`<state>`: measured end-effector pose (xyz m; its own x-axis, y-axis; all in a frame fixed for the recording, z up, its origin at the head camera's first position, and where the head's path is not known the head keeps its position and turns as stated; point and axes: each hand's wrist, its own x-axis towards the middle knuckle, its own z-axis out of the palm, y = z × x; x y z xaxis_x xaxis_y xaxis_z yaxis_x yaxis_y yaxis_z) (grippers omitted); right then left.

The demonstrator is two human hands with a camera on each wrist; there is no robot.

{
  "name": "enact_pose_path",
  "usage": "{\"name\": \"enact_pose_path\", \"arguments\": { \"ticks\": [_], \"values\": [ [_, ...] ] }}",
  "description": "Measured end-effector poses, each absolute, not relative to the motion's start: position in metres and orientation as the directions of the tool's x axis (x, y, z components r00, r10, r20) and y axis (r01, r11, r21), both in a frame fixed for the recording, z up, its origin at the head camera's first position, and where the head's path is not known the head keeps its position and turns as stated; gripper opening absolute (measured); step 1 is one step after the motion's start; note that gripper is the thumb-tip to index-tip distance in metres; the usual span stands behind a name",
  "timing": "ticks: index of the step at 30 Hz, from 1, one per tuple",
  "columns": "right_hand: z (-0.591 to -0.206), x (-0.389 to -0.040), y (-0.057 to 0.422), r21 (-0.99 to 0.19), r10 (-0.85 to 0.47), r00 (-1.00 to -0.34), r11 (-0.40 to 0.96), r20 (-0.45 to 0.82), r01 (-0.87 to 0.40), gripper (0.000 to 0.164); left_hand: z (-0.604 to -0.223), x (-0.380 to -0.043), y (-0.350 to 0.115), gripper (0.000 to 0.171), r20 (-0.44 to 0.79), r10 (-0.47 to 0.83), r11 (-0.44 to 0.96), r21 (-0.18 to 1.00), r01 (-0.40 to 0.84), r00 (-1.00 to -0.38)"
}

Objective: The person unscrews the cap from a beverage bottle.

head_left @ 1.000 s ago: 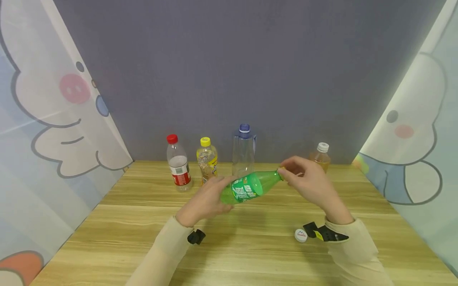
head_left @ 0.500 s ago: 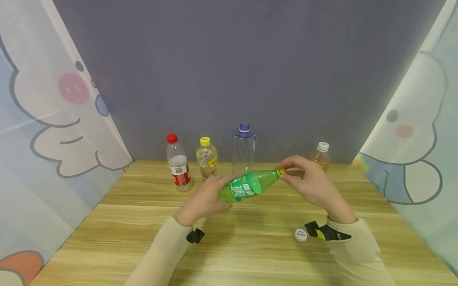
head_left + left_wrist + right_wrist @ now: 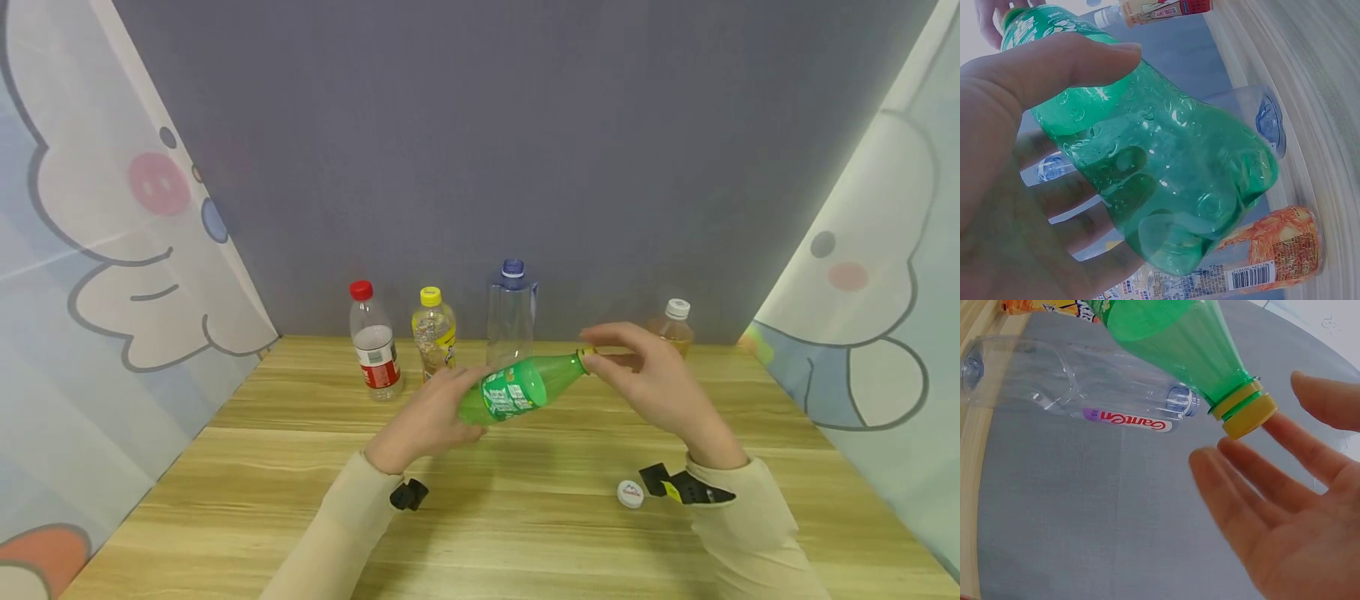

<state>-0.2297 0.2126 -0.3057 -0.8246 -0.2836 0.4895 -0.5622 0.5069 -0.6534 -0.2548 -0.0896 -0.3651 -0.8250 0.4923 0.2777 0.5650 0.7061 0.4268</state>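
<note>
My left hand (image 3: pixel 431 421) grips the body of a green plastic soda bottle (image 3: pixel 513 392), tilted with its neck to the right over the table. In the left wrist view, the thumb lies across the label side and the fingers curl behind the green bottle (image 3: pixel 1172 162). A yellow screw cap (image 3: pixel 1250 415) sits on its mouth, and a narrow band of green neck shows between cap and ring. My right hand (image 3: pixel 652 387) is at the cap; in the right wrist view its fingers (image 3: pixel 1272 469) are spread around it, with the thumb apart.
Along the back stand a red-capped bottle (image 3: pixel 377 358), a yellow-capped bottle (image 3: pixel 435 333), a big clear bottle (image 3: pixel 510 321) with a blue neck, and a white-capped bottle (image 3: pixel 675 332) of amber colour. A white cap (image 3: pixel 630 494) lies on the wooden table (image 3: pixel 525 533) near my right wrist.
My right hand's fingers have shifted about the yellow cap and now stand looser, index finger lifted off it. The green bottle has moved slightly left; my left hand keeps its grip.
</note>
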Motion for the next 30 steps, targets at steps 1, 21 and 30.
{"name": "enact_pose_path", "arguments": {
  "ticks": [1,21,30],
  "values": [
    [-0.3053,-0.2297,0.2126,-0.653,-0.269,-0.835,0.525,0.481,-0.545,0.031,-0.3649,-0.2547,-0.0897,0.085,0.28,0.491,0.705,0.428,0.565,-0.825],
    [-0.3011,-0.2264,0.2081,-0.744,-0.127,-0.939,0.581,0.32,-0.332,0.032,-0.3639,-0.2538,-0.0885,0.087,0.269,0.486,0.715,0.425,0.556,-0.831],
    [-0.3022,-0.2279,0.2106,-0.701,-0.179,-0.915,0.595,0.362,-0.394,0.024,-0.3647,-0.2548,-0.0884,0.088,0.266,0.485,0.714,0.429,0.553,-0.833]
  ]
}}
